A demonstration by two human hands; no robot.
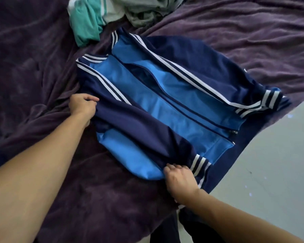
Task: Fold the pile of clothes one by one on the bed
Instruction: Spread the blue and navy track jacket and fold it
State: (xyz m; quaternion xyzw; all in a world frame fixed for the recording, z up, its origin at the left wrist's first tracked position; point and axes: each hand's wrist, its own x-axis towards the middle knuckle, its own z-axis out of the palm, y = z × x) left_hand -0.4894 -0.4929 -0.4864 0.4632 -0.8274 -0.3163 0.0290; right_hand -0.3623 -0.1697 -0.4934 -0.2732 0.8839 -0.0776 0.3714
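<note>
i'm folding the jacket sleeve inward, left hand and right hand both pinching it (next, probably, laying it flat).

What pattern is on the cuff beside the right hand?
The cuff of the jacket has navy and white stripes; head view shows it best.

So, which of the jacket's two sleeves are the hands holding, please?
The nearer sleeve: left hand grips its shoulder end, right hand its striped cuff end; the farther sleeve lies untouched.
</note>
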